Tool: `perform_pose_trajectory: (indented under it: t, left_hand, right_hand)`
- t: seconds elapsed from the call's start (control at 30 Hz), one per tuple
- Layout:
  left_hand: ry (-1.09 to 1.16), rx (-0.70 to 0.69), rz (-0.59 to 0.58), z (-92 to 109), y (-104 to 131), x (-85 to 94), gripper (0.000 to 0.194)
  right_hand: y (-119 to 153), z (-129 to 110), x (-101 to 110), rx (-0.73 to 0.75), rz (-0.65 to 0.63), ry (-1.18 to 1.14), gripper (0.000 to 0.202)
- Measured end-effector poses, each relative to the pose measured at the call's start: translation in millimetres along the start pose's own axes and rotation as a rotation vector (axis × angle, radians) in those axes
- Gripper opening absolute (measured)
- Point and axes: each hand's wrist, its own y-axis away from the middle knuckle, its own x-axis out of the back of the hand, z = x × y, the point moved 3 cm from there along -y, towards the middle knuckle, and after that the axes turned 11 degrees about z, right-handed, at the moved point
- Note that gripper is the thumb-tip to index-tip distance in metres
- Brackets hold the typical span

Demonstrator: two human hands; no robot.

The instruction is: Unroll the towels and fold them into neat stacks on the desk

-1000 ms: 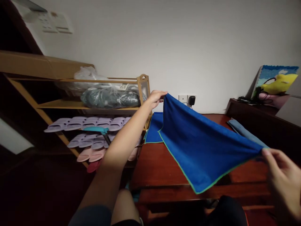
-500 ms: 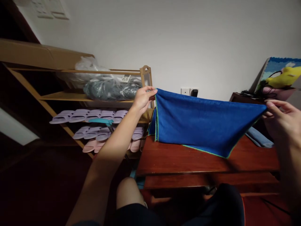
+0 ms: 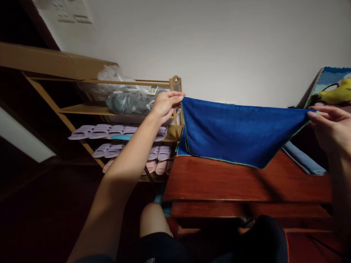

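Blue cloth with thin green edging (image 3: 236, 131) held up over the reddish-brown wooden table (image 3: 219, 179)
Left hand (image 3: 168, 106) and right hand (image 3: 330, 122) each pinch 1 upper corner, so it's hanging in between; folded light-blue fabric (image 3: 304, 159) sits on the table's right side.

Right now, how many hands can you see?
2. The left hand pinches one upper corner of the blue cloth, by the wooden rack; the right hand pinches the other upper corner, at the picture's right edge. No other hand shows.
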Motion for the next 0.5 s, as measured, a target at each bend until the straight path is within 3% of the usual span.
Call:
perform_pose_trajectory:
  t: [0.17,0.4,0.5]
  left_hand:
    - [-0.082,-0.056,-0.019,3,-1,4.0,0.024]
    - [-0.296,-0.278,0.036,10,10,8.3,0.014]
    - [-0.386,-0.351,0.034,15,15,11.1,0.011]
  right_hand:
    - [-1,-2,-1,0.070,-0.009,0.029,0.045]
    - [4,-15,6,0.055,0.009,-0.052,0.037]
    - [11,-27,11,0.110,0.016,0.061,0.036]
